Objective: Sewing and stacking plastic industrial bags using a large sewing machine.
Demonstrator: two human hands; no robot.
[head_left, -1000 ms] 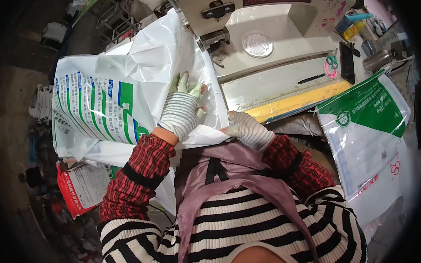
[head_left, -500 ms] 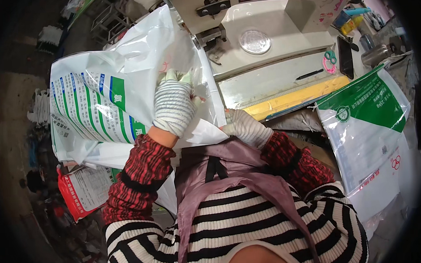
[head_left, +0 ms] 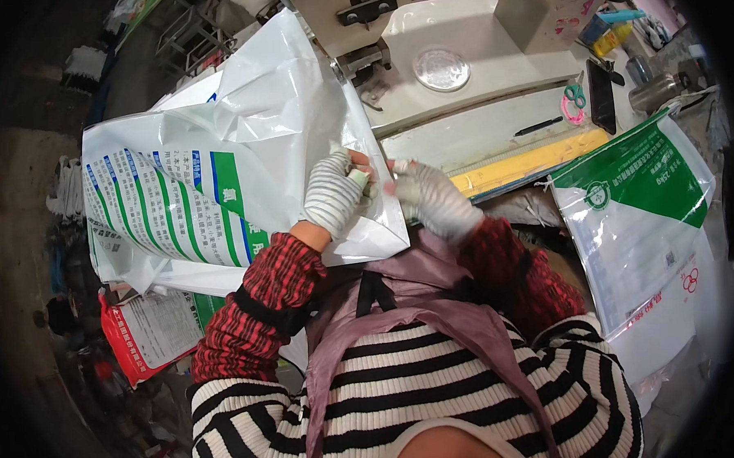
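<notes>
Both gloved hands, left hand point(head_left: 333, 194) and right hand point(head_left: 431, 197), pinch closed on the near right edge of the white printed sack point(head_left: 217, 178), which lies left of the sewing machine point(head_left: 458, 69).

Sack point(head_left: 217, 178) left of sewing machine point(head_left: 458, 69)

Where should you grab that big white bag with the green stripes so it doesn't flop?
Probably by the right edge of the big white bag, coming from the person's side. That edge lies flat and straight by the sewing machine, and the left hand and right hand already meet there. The crinkled middle gives nothing firm to pinch.
</notes>
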